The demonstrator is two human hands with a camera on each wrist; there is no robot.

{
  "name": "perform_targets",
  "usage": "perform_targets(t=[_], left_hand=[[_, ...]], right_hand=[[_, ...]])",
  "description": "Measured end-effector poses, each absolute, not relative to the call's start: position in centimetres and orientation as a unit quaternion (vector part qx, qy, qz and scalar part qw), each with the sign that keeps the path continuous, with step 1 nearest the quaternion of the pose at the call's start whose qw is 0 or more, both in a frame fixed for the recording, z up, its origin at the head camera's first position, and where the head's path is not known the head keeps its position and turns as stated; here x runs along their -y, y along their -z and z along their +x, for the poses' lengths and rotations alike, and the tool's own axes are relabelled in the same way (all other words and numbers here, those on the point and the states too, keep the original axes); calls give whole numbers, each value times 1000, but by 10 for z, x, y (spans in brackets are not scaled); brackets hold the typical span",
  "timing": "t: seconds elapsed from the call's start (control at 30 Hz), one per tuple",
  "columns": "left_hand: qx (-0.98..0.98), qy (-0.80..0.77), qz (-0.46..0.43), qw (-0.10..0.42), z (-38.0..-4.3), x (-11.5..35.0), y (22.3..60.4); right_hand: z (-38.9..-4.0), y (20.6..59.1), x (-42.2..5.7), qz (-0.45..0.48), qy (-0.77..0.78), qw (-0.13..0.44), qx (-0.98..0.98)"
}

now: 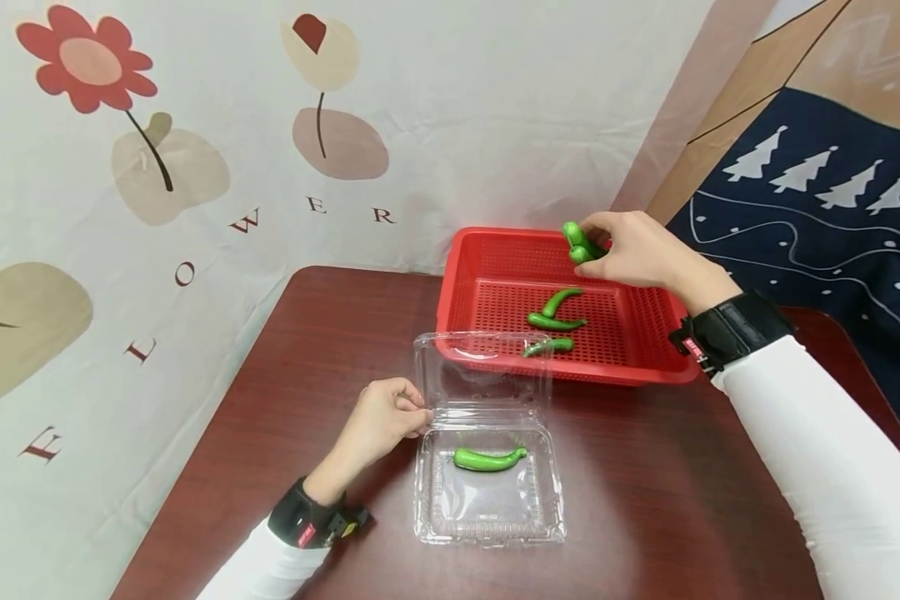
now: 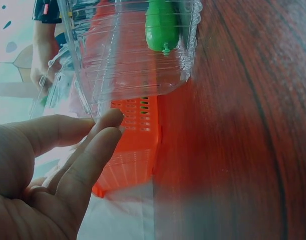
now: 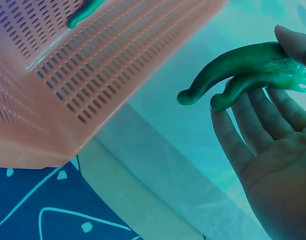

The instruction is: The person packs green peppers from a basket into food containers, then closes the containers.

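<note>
My right hand [image 1: 633, 250] holds two green chili peppers [image 3: 243, 59] between thumb and fingers, above the back right of a red plastic basket [image 1: 450, 287]. Three more peppers lie on the basket's perforated bottom, one of them curved [image 1: 562, 299]. In front of the basket a clear plastic clamshell box [image 1: 489, 531] stands on the table with its lid [image 1: 457, 375] raised. One green pepper [image 1: 489, 460] lies crosswise inside it. Beside the hinge, my left hand [image 1: 385, 417] pinches the box's left edge between thumb and fingertips.
The dark red wooden table [image 1: 307, 333] carries the box and basket. A white cloth with flower prints [image 1: 255, 100] hangs behind and to the left. At the right hangs a navy cloth with white trees [image 1: 802, 179]. The raised lid overlaps the basket's front rim in the head view.
</note>
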State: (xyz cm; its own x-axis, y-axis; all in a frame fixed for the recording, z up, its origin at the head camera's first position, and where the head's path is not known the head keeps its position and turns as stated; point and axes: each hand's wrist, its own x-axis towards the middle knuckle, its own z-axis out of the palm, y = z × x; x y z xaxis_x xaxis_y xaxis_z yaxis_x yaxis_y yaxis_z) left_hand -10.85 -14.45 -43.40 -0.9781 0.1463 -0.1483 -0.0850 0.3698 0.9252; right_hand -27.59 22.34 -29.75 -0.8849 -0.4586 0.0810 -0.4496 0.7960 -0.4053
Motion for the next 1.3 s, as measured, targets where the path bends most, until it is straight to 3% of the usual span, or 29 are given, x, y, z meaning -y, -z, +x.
perform_targets(t=[1.0,1.3], left_hand=[[-813,-572,21,103,-106,142,433],[-813,-575,21,92,-106,143,434]], right_hand=[[-178,315,-196,-303,237,-45,-922],[-148,329,-177,-375,244,-66,-892]])
